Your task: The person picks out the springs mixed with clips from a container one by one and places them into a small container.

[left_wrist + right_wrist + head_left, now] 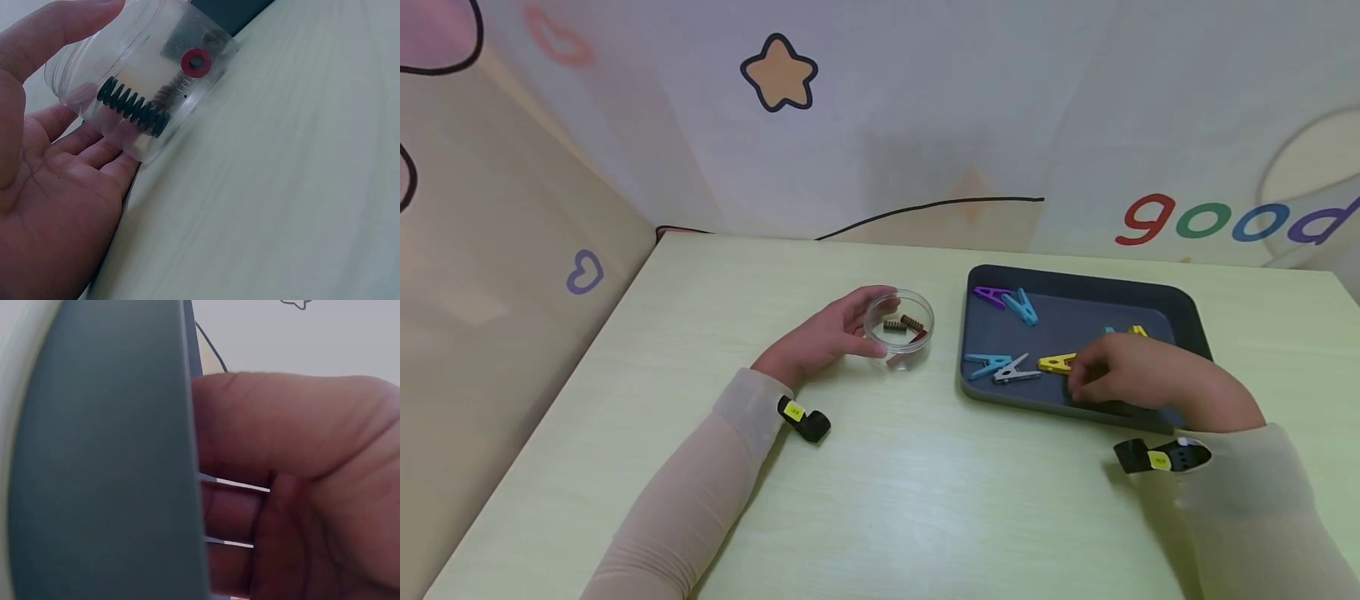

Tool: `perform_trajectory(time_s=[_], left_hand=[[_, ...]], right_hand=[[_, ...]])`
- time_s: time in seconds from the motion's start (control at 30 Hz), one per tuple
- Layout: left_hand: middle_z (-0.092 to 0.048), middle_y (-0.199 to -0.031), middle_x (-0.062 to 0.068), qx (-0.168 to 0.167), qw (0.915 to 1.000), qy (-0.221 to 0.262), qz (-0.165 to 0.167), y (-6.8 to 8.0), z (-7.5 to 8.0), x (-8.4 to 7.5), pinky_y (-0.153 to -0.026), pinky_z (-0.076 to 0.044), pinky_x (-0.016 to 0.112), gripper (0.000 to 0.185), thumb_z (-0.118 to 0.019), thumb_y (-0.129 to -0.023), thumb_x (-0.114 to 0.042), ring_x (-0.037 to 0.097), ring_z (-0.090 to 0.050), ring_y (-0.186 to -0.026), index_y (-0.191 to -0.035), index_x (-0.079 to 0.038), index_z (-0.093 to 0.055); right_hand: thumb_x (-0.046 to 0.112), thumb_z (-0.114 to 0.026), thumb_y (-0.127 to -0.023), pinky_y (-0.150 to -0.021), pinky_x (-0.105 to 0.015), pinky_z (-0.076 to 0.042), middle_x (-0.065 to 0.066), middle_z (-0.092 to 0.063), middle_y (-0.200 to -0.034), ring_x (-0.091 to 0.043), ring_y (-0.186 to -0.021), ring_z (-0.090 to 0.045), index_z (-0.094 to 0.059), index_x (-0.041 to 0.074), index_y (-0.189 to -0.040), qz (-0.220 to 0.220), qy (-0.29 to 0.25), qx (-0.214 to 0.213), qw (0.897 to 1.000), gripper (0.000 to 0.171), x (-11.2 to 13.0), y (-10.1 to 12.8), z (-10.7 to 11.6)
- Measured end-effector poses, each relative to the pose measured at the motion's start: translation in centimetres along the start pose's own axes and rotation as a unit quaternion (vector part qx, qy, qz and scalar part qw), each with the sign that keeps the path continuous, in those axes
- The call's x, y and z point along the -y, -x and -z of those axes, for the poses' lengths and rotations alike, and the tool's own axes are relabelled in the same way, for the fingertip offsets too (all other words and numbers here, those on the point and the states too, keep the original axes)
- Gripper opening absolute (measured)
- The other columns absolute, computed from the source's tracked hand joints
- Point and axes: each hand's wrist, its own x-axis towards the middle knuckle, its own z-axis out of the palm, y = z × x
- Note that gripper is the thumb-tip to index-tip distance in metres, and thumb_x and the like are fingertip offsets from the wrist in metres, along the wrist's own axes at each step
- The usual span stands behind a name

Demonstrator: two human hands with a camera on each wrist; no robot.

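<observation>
My left hand (pixel 827 332) holds a clear round jar (pixel 910 360) on the table, thumb on one side and fingers round the other. Several small coil springs (pixel 912 322) lie inside it. In the left wrist view a dark green spring (pixel 133 106) and a red ring-shaped end (pixel 196 62) show through the wall. My right hand (pixel 1138 371) reaches down into a dark grey tray (pixel 1090 312), beside a yellow clothespin (pixel 1056 363). Its fingers are bent, but the tray wall (pixel 106 456) hides the fingertips in the right wrist view, so whatever they touch cannot be seen.
At the tray's left lie a purple clothespin (pixel 991 294), two blue clothespins (pixel 1021 307) and a grey one (pixel 1015 370). Another yellow clothespin (pixel 1138 331) shows behind the right hand. The pale table (pixel 880 500) meets a printed backdrop (pixel 887 125) at the back.
</observation>
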Motion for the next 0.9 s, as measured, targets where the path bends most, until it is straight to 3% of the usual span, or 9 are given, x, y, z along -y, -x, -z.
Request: perform_trajectory(time_s=[0.43,0.9], left_hand=[[-0.043,-0.151,0.004,-0.002,1.0000,-0.008,0.004,-0.1,0.1,0.0,-0.118,-0.028,0.040,0.076,-0.074,-0.082,-0.005,0.012,-0.035,-0.142,-0.145,-0.023,-0.037],[-0.043,-0.150,0.003,-0.003,0.9999,-0.014,0.007,-0.1,0.0,0.2,-0.118,-0.027,0.040,0.076,-0.074,-0.081,-0.008,0.013,-0.034,-0.142,-0.145,-0.023,-0.037]], right_hand=[[0.012,-0.068,-0.083,-0.074,-0.029,-0.048,0.002,-0.065,-0.095,-0.016,-0.088,-0.054,-0.068,0.012,-0.101,-0.026,-0.033,0.028,0.999,0.019,-1.1,0.3,0.1],[0.006,-0.065,-0.083,-0.069,-0.029,-0.045,-0.002,-0.060,-0.092,-0.019,-0.088,-0.050,-0.066,0.013,-0.096,-0.042,-0.030,0.029,0.998,0.015,-1.2,0.2,-0.6]])
